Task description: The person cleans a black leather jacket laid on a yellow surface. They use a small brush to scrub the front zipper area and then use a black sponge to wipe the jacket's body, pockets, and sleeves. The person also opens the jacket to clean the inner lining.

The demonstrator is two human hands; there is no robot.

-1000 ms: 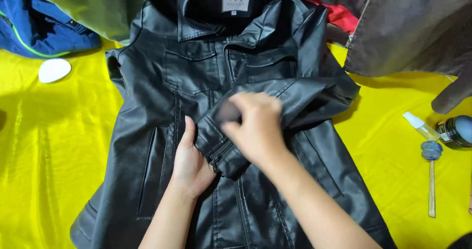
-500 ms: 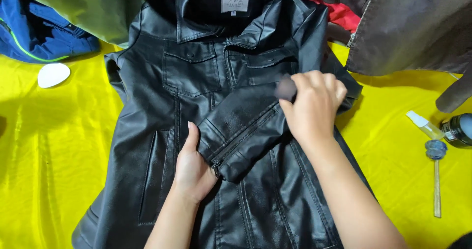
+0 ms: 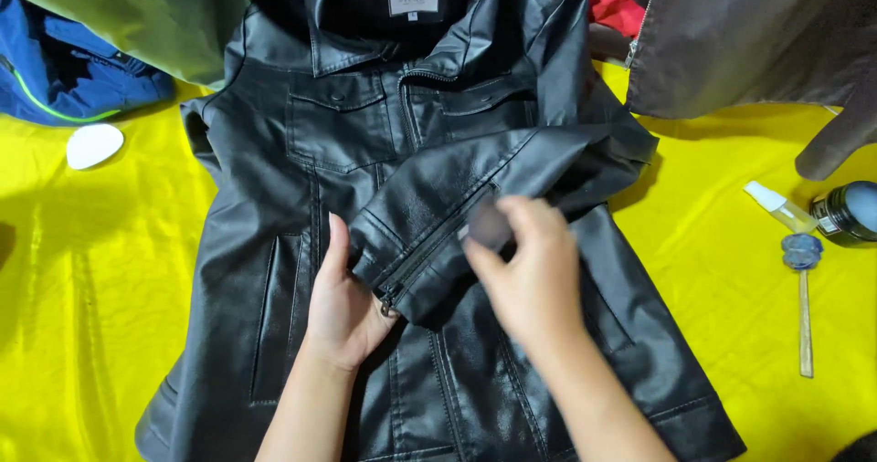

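You had the black leather jacket (image 3: 311,179) laid flat, front up, on the yellow cloth (image 3: 110,270) covering the table, with its collar away from you and the hem near your body. One sleeve (image 3: 475,197) was folded across the chest so that its zipped cuff (image 3: 402,270) lay near the middle of the jacket, where both hands could get at it.

Your left hand (image 3: 343,302) rested flat on the jacket just beside the cuff, fingers together and extended, thumb alongside; judging by its position, it pinned the leather so the sleeve would not slide. It gripped nothing.

Your right hand (image 3: 530,275) sat over the sleeve, its fingers curled and closed on a small dark pad (image 3: 489,225) pressed against the leather next to the cuff zipper. The hand was blurred, so exactly how the pad was pinched could not be made out.

Off to your right on the cloth lay a small clear spray bottle (image 3: 776,204), a dark round tin (image 3: 845,214) and a stick-handled dauber (image 3: 804,288), well apart from the jacket but within reach. A white oval piece (image 3: 94,144) lay to your left. Other garments, blue (image 3: 64,74), olive (image 3: 137,15) and brown (image 3: 749,42), were heaped along the far edge.
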